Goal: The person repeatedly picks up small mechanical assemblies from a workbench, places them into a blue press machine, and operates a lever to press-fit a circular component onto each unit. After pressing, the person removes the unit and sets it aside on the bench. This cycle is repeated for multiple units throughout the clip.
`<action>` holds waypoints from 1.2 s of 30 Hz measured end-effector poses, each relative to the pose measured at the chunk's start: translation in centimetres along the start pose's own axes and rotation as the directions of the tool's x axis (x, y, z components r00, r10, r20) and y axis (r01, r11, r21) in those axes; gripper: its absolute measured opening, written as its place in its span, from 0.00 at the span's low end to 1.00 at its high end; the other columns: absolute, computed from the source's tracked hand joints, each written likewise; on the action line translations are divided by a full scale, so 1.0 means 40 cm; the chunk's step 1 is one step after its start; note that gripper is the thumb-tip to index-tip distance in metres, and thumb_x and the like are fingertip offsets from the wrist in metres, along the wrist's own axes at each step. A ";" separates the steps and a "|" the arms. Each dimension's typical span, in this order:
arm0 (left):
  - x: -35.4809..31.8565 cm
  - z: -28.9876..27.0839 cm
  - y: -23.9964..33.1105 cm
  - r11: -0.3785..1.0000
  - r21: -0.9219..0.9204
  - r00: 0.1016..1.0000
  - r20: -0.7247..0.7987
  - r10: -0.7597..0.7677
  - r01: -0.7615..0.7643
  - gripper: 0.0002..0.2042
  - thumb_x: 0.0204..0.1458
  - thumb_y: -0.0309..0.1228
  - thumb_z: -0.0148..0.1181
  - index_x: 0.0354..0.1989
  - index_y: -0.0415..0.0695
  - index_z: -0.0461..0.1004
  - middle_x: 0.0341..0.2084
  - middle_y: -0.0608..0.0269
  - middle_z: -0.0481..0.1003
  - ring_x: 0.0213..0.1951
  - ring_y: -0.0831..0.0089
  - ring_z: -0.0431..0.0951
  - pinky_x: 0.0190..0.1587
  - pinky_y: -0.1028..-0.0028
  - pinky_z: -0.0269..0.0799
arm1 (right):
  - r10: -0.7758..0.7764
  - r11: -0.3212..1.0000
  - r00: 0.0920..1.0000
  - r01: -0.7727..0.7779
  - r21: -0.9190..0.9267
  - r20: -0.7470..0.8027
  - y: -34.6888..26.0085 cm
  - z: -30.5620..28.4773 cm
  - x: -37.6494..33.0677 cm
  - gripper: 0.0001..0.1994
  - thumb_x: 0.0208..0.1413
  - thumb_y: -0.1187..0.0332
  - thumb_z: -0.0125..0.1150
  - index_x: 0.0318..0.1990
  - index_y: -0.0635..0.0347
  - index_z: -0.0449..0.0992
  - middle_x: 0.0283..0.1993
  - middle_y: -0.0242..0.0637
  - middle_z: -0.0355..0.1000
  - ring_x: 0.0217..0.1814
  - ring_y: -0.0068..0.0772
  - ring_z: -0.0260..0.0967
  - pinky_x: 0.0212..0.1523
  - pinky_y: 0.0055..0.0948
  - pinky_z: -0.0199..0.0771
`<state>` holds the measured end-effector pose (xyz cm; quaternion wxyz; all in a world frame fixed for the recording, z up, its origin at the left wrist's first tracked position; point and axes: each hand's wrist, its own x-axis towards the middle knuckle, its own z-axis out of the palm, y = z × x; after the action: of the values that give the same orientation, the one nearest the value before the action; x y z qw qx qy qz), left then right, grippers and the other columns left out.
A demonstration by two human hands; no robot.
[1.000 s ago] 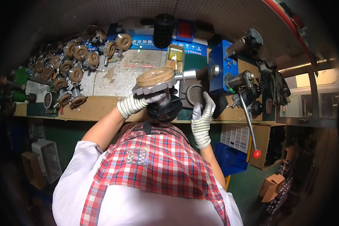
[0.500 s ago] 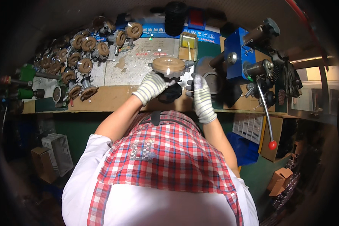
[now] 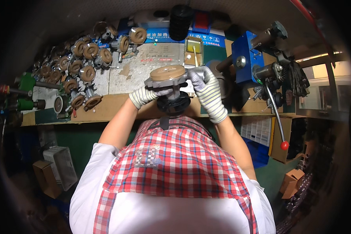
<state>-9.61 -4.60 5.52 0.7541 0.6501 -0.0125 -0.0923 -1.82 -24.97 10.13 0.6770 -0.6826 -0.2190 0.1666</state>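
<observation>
A grey cast-metal fan housing with a round tan disc on top (image 3: 167,73) is over the bench's front edge, slightly tilted. Beneath it is a black round flanged base (image 3: 173,103); whether the two are joined I cannot tell. My left hand (image 3: 146,96), in a striped glove, is closed around the housing's lower left side, its fingertips partly hidden underneath. At the right side my gloved right hand (image 3: 208,89) has bent fingers on the housing's short side stub. Several similar housings with tan discs (image 3: 90,50) crowd the left of the bench.
A tray of yellow stuff with a brush (image 3: 194,48) lies behind the housing, near a stack of black rings (image 3: 181,23). To the right stands a blue press (image 3: 247,58), its red-knobbed lever (image 3: 277,117) hanging past the bench edge. Green clamps (image 3: 29,84) are at far left.
The housing has come slightly left and nearer, tilting, with more of its grey underside showing. My right hand has risen, and its fingers have closed on the side stub.
</observation>
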 end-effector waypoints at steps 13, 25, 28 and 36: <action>0.110 0.163 -0.253 0.913 -0.342 0.975 -0.061 0.213 -0.221 0.20 0.59 0.37 0.53 0.57 0.42 0.66 0.51 0.62 0.71 0.53 0.72 0.69 0.59 0.71 0.63 | -0.406 0.014 0.756 0.567 -0.823 0.514 -0.085 0.105 -0.039 0.16 0.49 0.65 0.56 0.46 0.56 0.74 0.26 0.30 0.67 0.26 0.28 0.67 0.24 0.31 0.64; 0.053 0.051 -0.176 0.958 -0.249 0.983 -0.150 0.106 -0.141 0.29 0.56 0.41 0.60 0.63 0.44 0.61 0.58 0.60 0.67 0.59 0.71 0.66 0.61 0.71 0.62 | -0.189 0.934 0.872 0.017 -0.357 -0.452 0.002 -0.033 -0.007 0.13 0.63 0.64 0.50 0.42 0.67 0.73 0.35 0.37 0.70 0.39 0.27 0.68 0.43 0.28 0.69; 0.063 -0.035 -0.322 0.984 -0.005 0.968 -0.180 0.174 -0.178 0.20 0.61 0.35 0.50 0.61 0.45 0.63 0.56 0.61 0.69 0.57 0.69 0.68 0.62 0.69 0.62 | 0.172 0.968 0.918 -0.224 -0.110 -0.358 0.194 -0.051 0.029 0.16 0.64 0.58 0.48 0.45 0.63 0.72 0.32 0.32 0.70 0.32 0.22 0.66 0.35 0.23 0.70; 0.035 -0.073 -0.571 0.616 -0.784 0.875 -0.351 -0.333 -0.079 0.24 0.62 0.52 0.37 0.52 0.46 0.68 0.50 0.61 0.73 0.53 0.66 0.70 0.61 0.63 0.64 | 0.521 0.853 0.840 -0.521 0.045 -0.154 0.595 0.047 0.119 0.22 0.64 0.50 0.47 0.46 0.63 0.72 0.25 0.31 0.67 0.24 0.23 0.64 0.28 0.24 0.69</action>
<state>-10.62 -5.12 -17.50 0.9305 0.2607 0.2568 0.0146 2.99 -20.58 -13.31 0.6222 -0.7271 0.0299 0.2888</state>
